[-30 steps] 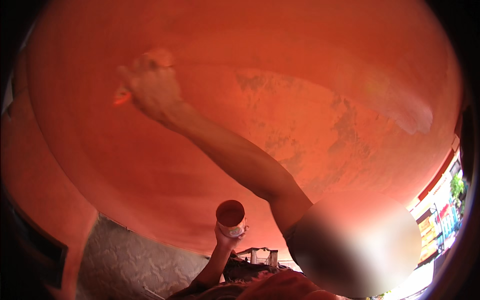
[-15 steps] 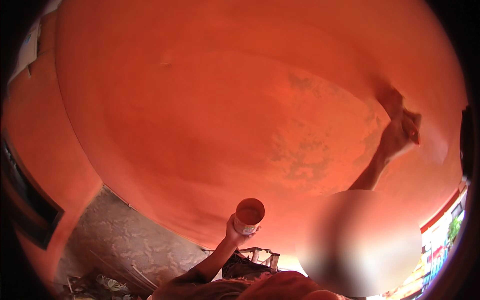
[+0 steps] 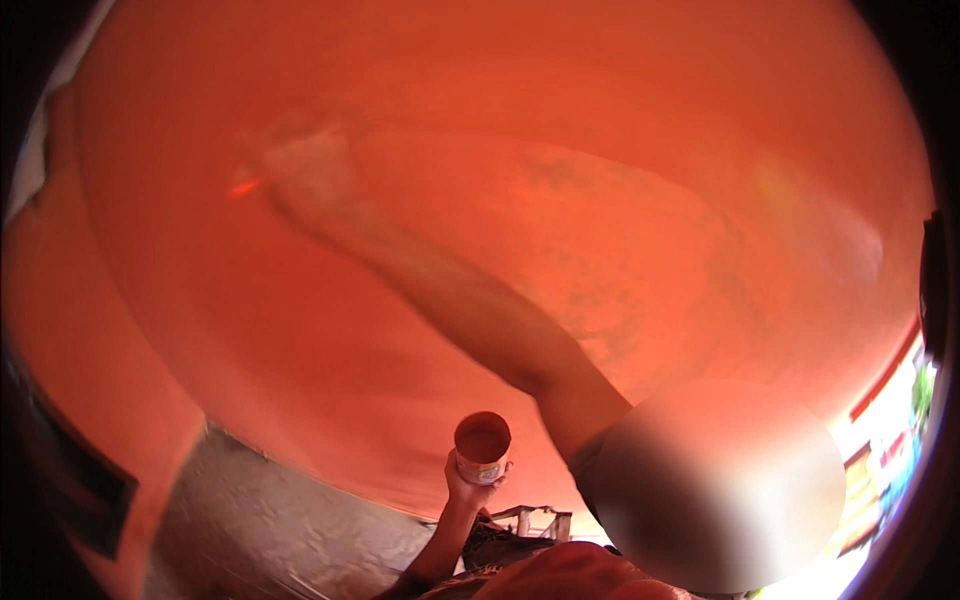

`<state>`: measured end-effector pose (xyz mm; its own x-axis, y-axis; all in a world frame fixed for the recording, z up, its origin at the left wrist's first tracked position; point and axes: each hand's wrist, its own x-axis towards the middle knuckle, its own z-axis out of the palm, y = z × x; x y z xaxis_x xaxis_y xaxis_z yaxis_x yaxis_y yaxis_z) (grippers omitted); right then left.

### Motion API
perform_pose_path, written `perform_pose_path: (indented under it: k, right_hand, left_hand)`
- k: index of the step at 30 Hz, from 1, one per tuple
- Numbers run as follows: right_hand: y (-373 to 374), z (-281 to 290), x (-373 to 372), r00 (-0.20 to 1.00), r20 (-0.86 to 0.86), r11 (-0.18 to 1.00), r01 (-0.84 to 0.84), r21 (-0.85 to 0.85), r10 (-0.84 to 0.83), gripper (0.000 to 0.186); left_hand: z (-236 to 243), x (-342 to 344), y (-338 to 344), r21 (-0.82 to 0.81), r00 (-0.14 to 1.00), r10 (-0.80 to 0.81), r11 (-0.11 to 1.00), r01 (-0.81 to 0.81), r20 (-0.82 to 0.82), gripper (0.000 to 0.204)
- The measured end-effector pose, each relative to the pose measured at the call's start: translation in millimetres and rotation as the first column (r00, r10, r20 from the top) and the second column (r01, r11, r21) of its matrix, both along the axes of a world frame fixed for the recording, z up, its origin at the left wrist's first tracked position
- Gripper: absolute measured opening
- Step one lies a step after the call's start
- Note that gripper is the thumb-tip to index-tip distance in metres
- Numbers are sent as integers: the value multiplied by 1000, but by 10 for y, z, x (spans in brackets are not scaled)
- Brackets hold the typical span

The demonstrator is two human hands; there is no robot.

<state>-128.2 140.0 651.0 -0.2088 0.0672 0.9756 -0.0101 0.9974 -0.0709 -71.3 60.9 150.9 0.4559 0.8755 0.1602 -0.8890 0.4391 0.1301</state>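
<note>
My left hand (image 3: 473, 492) is wrapped round a small paint can (image 3: 482, 450) low in the middle, its open mouth turned toward me. Reddish-orange paint shows inside. My right arm reaches across the orange wall (image 3: 620, 80) to the upper left. At its end, my right hand (image 3: 310, 165) is smeared by motion. Its fingers are closed on a paintbrush, which is hardly distinguishable from the wall now but is clearer half a second ago. Patchy darker marks (image 3: 600, 310) show on the wall to the right of the forearm.
Bare grey wall or ground (image 3: 280, 515) borders the orange surface at the lower left, near a dark opening (image 3: 80, 470). A wooden frame (image 3: 530, 520) stands behind my left forearm. A blurred round patch covers the lower right.
My right hand has swept from the right side of the wall far to the upper left. The paint can in my left hand sits slightly lower and further left in view.
</note>
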Motion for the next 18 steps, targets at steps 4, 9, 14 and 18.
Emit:
perform_pose_path:
  k: [4, 9, 14, 18]
  right_hand:
    - [137, -250, 430, 888, -92, 855, 459, 241, -451, 15]
    - [495, -807, 2339, 814, -424, 796, 536, 282, -397, 8]
    - [-100, -1444, 4689, 649, -533, 780, 625, -31, -542, 13]
    - [-773, -1823, 6088, 409, -630, 655, 724, -216, -660, 19]
  left_hand:
    - [-295, 429, -30, 126, 995, -90, 988, 85, 39, 69]
    - [-642, 766, 157, -12, 970, -243, 970, 243, 21, 71]
    - [-916, 846, 447, 59, 914, -403, 915, 400, 45, 66]
    - [-888, 621, 523, -29, 907, -413, 911, 412, -78, 66]
